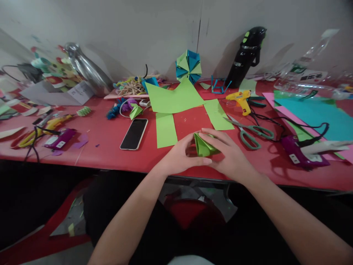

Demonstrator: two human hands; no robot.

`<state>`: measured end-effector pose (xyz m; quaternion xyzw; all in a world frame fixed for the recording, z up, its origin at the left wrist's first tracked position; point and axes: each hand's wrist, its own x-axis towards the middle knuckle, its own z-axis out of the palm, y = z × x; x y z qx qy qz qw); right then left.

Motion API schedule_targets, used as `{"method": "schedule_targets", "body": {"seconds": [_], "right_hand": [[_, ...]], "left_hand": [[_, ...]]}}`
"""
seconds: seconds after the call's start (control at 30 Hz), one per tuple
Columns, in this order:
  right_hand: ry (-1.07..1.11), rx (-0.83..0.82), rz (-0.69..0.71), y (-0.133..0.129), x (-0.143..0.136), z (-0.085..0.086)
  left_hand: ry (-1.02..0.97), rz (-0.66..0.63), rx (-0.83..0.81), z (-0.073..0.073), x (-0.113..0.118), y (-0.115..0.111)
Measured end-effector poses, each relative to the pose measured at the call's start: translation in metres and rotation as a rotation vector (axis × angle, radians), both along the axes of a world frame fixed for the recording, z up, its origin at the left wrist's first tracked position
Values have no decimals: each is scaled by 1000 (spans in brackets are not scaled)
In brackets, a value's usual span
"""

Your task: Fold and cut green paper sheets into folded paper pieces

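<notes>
A folded green paper piece (204,145) is held between both hands, just above the front edge of the red table (116,160). My left hand (183,155) is closed around its left side, thumb stretched across the front. From the right, my right hand (224,150) grips the same piece, its fingers over the top. Beyond the hands lie a large green sheet (176,97) and two green strips, one on the left (166,129) and one on the right (218,114). Scissors (249,133) lie open to the right of the hands.
A phone (134,134) lies left of the strips. Behind the scissors sits a yellow glue gun (240,99). A black bottle (245,59), a blue-green paper ball (189,67) and a steel flask (88,70) stand at the back. Purple power strips (300,152) and coloured sheets (317,114) lie right.
</notes>
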<state>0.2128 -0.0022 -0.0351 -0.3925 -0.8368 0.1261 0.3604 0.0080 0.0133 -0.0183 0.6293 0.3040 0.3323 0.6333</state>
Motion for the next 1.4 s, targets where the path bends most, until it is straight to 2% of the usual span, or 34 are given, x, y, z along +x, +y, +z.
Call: {"method": "schedule_targets", "body": {"seconds": [0.2, 0.3, 0.4, 0.53, 0.6, 0.7, 0.77, 0.87, 1.03, 1.13, 1.4], "right_hand": [[-55, -124, -69, 0, 4, -1], [104, -312, -115, -1, 7, 9], [259, -473, -221, 0, 9, 17], [460, -623, -235, 6, 12, 15], [502, -618, -228, 8, 12, 11], [482, -487, -281, 8, 10, 10], [457, -414, -288, 7, 9, 13], [405, -403, -235, 5, 8, 21], [295, -618, -137, 4, 9, 30], [244, -717, -94, 4, 10, 29], [259, -717, -138, 4, 7, 19]], "left_hand": [[78, 94, 94, -13, 2, 3], [97, 221, 90, -18, -1, 8], [105, 327, 129, -14, -4, 12], [114, 370, 189, -7, -7, 12], [124, 383, 206, -6, -8, 12], [144, 406, 240, -6, -9, 11], [155, 396, 253, -6, -9, 10], [177, 334, 250, -3, -8, 8], [211, 239, 259, -2, -7, 6], [234, 203, 258, -3, -6, 5], [257, 169, 238, -3, -7, 6]]}}
